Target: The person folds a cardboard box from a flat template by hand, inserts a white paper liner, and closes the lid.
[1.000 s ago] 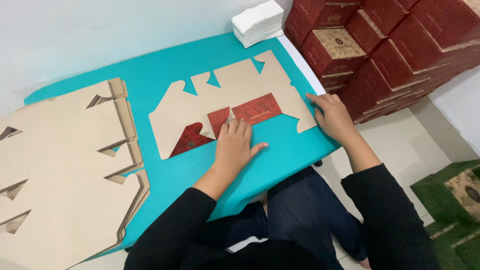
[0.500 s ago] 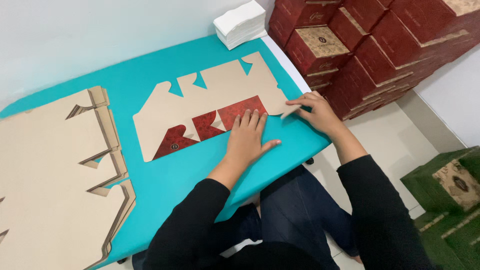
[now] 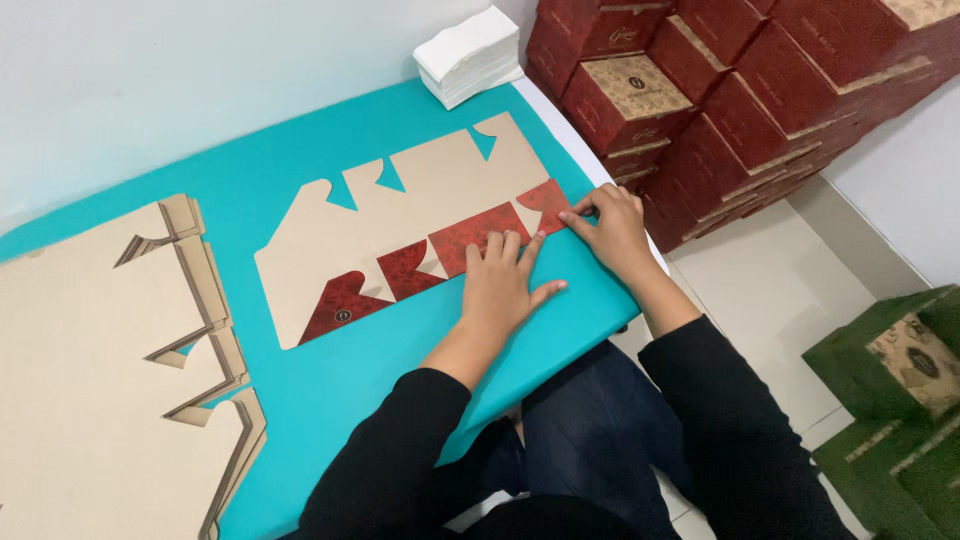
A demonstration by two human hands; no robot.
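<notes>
my left hand (image 3: 497,285) lies flat, fingers spread, pinning the box blank (image 3: 420,215) on the teal bench (image 3: 330,385); right hand (image 3: 612,225) pinches its red end flap (image 3: 548,203). i'd judge firm pressure along the crease keeps the fold straight.

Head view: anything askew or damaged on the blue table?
Nothing stands out. The flat box blank lies intact on the table, left hand pressing the folded red flaps, right hand at the flap's end.
</notes>
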